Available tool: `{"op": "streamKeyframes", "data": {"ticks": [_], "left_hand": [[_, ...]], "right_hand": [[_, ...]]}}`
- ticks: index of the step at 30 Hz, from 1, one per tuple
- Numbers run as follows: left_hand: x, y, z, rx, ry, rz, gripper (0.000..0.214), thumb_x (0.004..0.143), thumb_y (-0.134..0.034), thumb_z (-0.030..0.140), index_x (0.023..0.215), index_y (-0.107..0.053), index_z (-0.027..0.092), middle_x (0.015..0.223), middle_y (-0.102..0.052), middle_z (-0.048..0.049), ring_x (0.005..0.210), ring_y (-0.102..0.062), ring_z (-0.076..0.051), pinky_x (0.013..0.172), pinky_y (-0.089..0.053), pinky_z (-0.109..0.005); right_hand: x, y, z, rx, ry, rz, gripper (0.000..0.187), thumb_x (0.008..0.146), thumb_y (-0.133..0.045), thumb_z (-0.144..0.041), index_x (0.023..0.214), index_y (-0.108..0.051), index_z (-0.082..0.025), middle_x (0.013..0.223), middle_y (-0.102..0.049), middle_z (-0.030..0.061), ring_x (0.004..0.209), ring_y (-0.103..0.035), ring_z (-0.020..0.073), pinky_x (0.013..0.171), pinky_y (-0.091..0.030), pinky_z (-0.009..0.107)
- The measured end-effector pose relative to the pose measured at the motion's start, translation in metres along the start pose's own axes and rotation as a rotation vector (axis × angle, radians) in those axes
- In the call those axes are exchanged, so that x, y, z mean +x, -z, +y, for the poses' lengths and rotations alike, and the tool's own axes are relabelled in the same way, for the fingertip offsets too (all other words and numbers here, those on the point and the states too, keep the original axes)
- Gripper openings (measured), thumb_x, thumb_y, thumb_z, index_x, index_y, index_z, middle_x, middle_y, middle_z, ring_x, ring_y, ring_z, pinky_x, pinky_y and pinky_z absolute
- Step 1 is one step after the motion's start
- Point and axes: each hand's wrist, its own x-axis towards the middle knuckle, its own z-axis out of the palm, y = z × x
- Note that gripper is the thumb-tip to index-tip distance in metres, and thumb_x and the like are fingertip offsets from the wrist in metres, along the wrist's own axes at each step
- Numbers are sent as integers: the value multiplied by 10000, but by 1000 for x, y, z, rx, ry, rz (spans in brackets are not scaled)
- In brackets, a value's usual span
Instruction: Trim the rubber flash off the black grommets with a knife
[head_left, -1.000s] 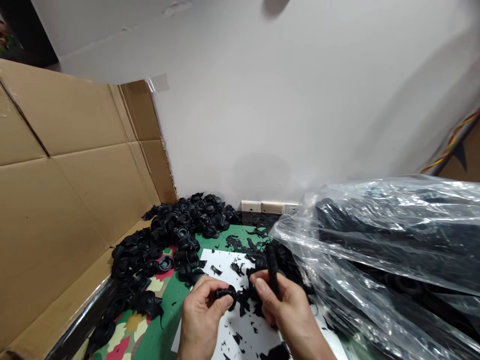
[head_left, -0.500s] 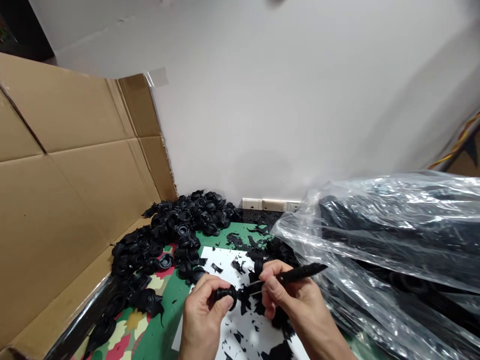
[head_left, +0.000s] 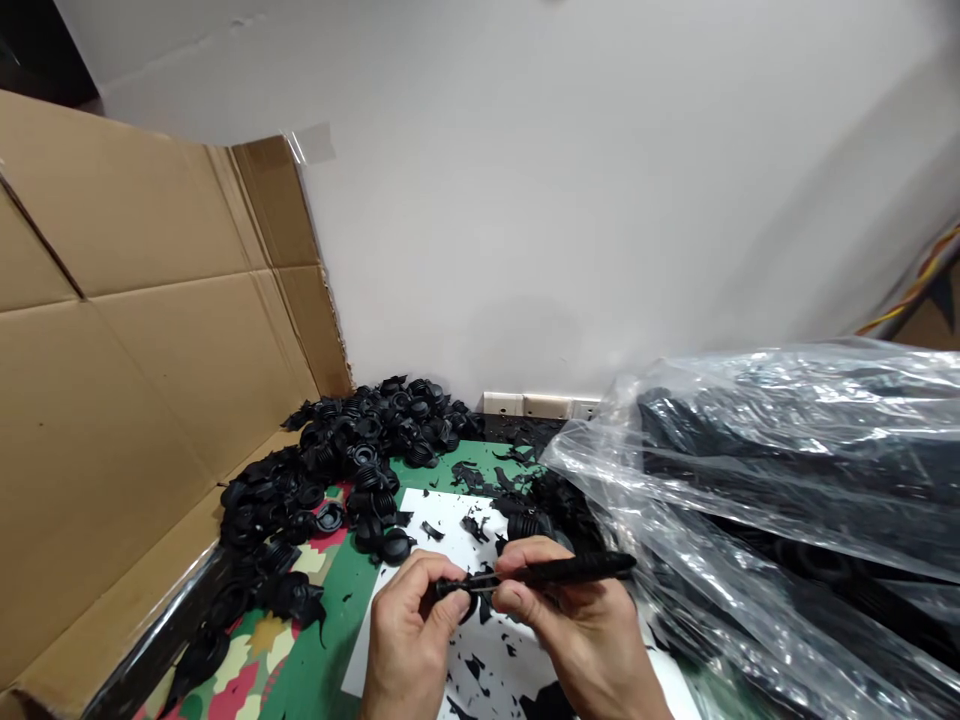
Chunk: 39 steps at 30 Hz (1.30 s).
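Note:
Between the thumb and fingers of my left hand (head_left: 411, 628) is a small black ribbed rubber part (head_left: 454, 592), partly hidden by the fingertips. My right hand (head_left: 570, 625) grips black-handled tweezers (head_left: 577, 568), their thin metal tips pointing left and meeting the rubber part. Both hands are over a white sheet (head_left: 495, 655) strewn with black rubber scraps (head_left: 475, 668). Just beyond my right hand lies another ribbed black part (head_left: 527, 522).
Many black rubber parts are heaped (head_left: 360, 440) on the left, against a cardboard wall (head_left: 165, 350). A clear plastic bag (head_left: 750, 470) of black parts fills the right side. Green matting (head_left: 322, 640) lies under the sheet, and a white wall (head_left: 562, 200) stands behind.
My right hand has moved left and turned the tweezers flatter, bringing their tips onto the rubber part. My left hand stays nearly in place.

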Motion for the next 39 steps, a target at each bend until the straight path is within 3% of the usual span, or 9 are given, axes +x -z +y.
{"op": "streamKeyframes", "data": {"ticks": [9, 15, 17, 19, 22, 29, 32, 36, 39], "left_hand": [[-1, 0, -2, -10, -39, -27, 115, 700, -638, 119, 746, -695, 208, 751, -663, -32, 734, -621, -206, 609, -503, -255], [-4, -4, -5, 13, -32, -88, 60, 732, -675, 171, 785, -681, 197, 766, -652, -47, 726, -617, -208, 619, -502, -267], [-6, -5, -4, 18, -49, -110, 43, 744, -657, 171, 773, -676, 196, 755, -648, -44, 716, -617, -203, 622, -496, -264], [-6, -4, -3, 15, -65, -108, 62, 724, -648, 147, 744, -677, 197, 728, -648, -34, 687, -613, -193, 608, -489, -255], [-5, -2, -1, -31, -4, -48, 76, 667, -672, 156, 728, -697, 194, 726, -670, -32, 651, -610, -188, 569, -491, -247], [0, -2, 2, -109, 94, 32, 179, 603, -710, 164, 780, -724, 192, 804, -678, -32, 657, -619, -182, 574, -507, -247], [1, -2, 2, -83, 59, 14, 183, 630, -700, 157, 806, -724, 201, 822, -669, -29, 644, -609, -168, 566, -501, -239], [0, -1, 0, -45, 31, -11, 209, 649, -705, 152, 845, -730, 220, 871, -670, -34, 705, -619, -179, 583, -498, -232], [-2, 0, -1, -80, 40, -44, 236, 663, -707, 158, 884, -740, 234, 919, -674, -42, 805, -631, -202, 654, -515, -243]], "right_hand": [[4, 6, 7, -192, 340, -140, 43, 762, -696, -244, 735, -683, -214, 687, -663, 29, 625, -626, 175, 551, -497, 245], [3, 4, 6, -425, 572, -187, 159, 820, -563, -134, 744, -660, -233, 670, -668, 45, 566, -622, 166, 511, -491, 255], [9, 11, 6, -490, 593, -117, 186, 820, -538, -131, 735, -663, -240, 668, -676, 52, 592, -633, 182, 538, -503, 278], [17, 21, 6, -484, 542, 74, 149, 817, -550, -182, 719, -646, -241, 666, -665, 50, 594, -624, 191, 571, -509, 306], [27, 32, 8, -392, 301, 279, 96, 798, -611, -307, 754, -610, -221, 600, -620, 15, 484, -567, 163, 514, -482, 302], [17, 15, 4, -26, -159, -70, 334, 789, -578, -520, 772, -521, -191, 466, -533, -54, 337, -440, 96, 353, -341, 209], [11, 5, -3, -80, -222, -183, 274, 776, -597, -451, 773, -558, -180, 549, -512, -52, 384, -421, 91, 377, -326, 213], [7, -3, -8, -226, -201, -281, 209, 758, -576, -361, 697, -594, -162, 632, -557, 4, 616, -495, 166, 568, -403, 263], [7, -5, -5, -179, -238, -315, 206, 760, -547, -353, 679, -576, -166, 630, -528, -6, 626, -469, 164, 593, -394, 265]]}}
